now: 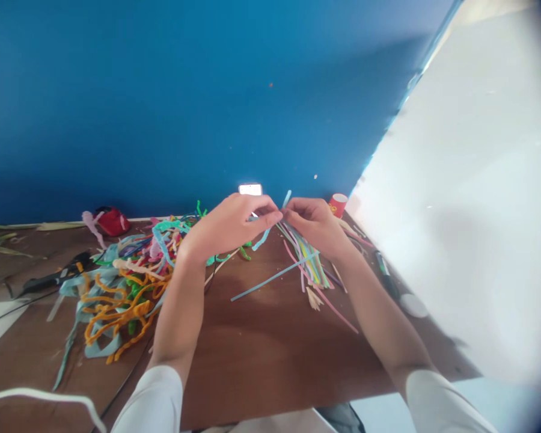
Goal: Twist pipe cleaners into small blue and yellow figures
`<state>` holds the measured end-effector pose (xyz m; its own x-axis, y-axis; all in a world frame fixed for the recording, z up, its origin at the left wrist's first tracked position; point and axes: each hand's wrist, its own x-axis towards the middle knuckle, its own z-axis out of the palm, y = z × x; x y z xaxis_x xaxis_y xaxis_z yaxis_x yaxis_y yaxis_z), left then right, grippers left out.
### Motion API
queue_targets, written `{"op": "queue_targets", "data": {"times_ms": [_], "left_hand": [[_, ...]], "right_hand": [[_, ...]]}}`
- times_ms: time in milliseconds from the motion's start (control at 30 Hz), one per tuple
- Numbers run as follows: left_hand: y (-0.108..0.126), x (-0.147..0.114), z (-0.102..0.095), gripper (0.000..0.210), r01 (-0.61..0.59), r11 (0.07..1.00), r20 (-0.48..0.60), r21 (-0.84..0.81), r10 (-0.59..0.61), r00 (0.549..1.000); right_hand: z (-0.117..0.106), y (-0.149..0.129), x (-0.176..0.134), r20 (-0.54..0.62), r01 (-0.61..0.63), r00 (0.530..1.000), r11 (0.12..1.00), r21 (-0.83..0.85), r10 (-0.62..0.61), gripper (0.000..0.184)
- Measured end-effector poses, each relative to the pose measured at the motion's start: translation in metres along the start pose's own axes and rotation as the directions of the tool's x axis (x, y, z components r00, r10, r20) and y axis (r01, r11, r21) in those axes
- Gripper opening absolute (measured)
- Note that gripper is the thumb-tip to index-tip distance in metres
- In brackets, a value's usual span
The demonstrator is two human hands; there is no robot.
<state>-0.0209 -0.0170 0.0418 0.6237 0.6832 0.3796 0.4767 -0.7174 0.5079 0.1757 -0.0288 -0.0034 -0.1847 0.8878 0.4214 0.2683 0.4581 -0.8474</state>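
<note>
Both of my hands meet at the centre, above the brown table (252, 361). My left hand (234, 225) is pinched, with thumb and fingertips closed on a light-blue strip (261, 239) that hangs below them. Touching it, my right hand (313, 219) is pinched at the same spot; a light-blue end (287, 197) sticks up between the hands. Whether both ends belong to one strip is hidden by my fingers. Below my right hand lies a bundle of thin pastel strips (314, 270). A single blue-grey strip (270, 279) lies slanted across the table beside it.
At left sits a tangled heap of colourful fuzzy pipe cleaners (117, 313), with a dark glue-gun-like tool (54, 278) and a red object (112, 221). A lit phone (250, 190) stands behind my hands. At right are a red cup (338, 205), a marker (386, 270) and a white wall (469, 210).
</note>
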Motion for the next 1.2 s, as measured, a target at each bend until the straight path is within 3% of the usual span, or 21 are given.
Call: {"op": "queue_targets", "data": {"times_ms": [233,333,433,533,700,800,867,933,1000,1033,1100,1133,1200], "left_hand": [[0.015,-0.003,0.007,0.024,0.049,0.993,-0.038,0.106,-0.045,0.998],[0.013,-0.004,0.006,0.026,0.068,0.995,-0.079,0.077,-0.062,0.995],[0.009,-0.003,0.005,0.027,0.082,0.996,-0.103,0.034,-0.078,0.992],[0.006,-0.003,0.005,0.028,0.080,0.997,-0.095,-0.001,-0.080,0.992],[0.008,-0.003,0.008,0.029,0.039,0.999,-0.115,-0.015,-0.041,0.993],[0.012,-0.003,0.010,0.028,-0.007,0.999,-0.148,0.035,0.012,0.989],[0.015,-0.004,0.011,0.027,-0.050,0.993,-0.183,0.104,0.068,0.981],[0.017,-0.006,0.012,0.026,-0.097,0.975,-0.223,0.199,0.141,0.965],[0.020,-0.008,0.013,0.025,-0.150,0.942,-0.237,0.300,0.226,0.945],[0.022,-0.009,0.013,0.025,-0.173,0.923,-0.234,0.345,0.263,0.936],[0.024,-0.011,0.014,0.026,-0.191,0.891,-0.228,0.412,0.304,0.925],[0.024,-0.011,0.014,0.026,-0.183,0.884,-0.229,0.431,0.303,0.925],[0.023,-0.011,0.014,0.027,-0.139,0.890,-0.235,0.435,0.262,0.936]], "right_hand": [[-0.004,-0.010,-0.004,0.047,0.040,0.998,0.998,-0.057,-0.037,0.029],[-0.008,-0.010,-0.004,0.056,0.147,0.989,0.978,-0.150,-0.140,0.022],[-0.014,-0.008,-0.003,0.038,0.311,0.948,0.896,-0.316,-0.316,0.014],[-0.018,-0.006,-0.003,0.110,0.451,0.886,0.785,-0.425,-0.450,0.020],[-0.020,-0.004,-0.004,0.162,0.531,0.831,0.671,-0.518,-0.532,0.021],[-0.017,-0.004,-0.004,0.123,0.495,0.851,0.700,-0.514,-0.511,0.019],[-0.013,-0.005,-0.004,0.073,0.458,0.876,0.774,-0.438,-0.477,0.022],[-0.008,-0.007,-0.005,0.001,0.380,0.920,0.887,-0.263,-0.393,0.027],[-0.004,-0.010,-0.008,-0.028,0.211,0.977,0.977,0.005,-0.211,0.030],[-0.002,-0.011,-0.009,0.000,0.093,0.996,0.986,0.140,-0.094,0.031],[0.000,-0.014,-0.012,0.113,-0.133,0.988,0.937,0.324,0.101,0.035],[0.000,-0.015,-0.013,0.154,-0.197,0.977,0.909,0.367,0.149,0.036],[0.000,-0.016,-0.012,0.143,-0.196,0.978,0.913,0.358,0.153,0.038]]}}
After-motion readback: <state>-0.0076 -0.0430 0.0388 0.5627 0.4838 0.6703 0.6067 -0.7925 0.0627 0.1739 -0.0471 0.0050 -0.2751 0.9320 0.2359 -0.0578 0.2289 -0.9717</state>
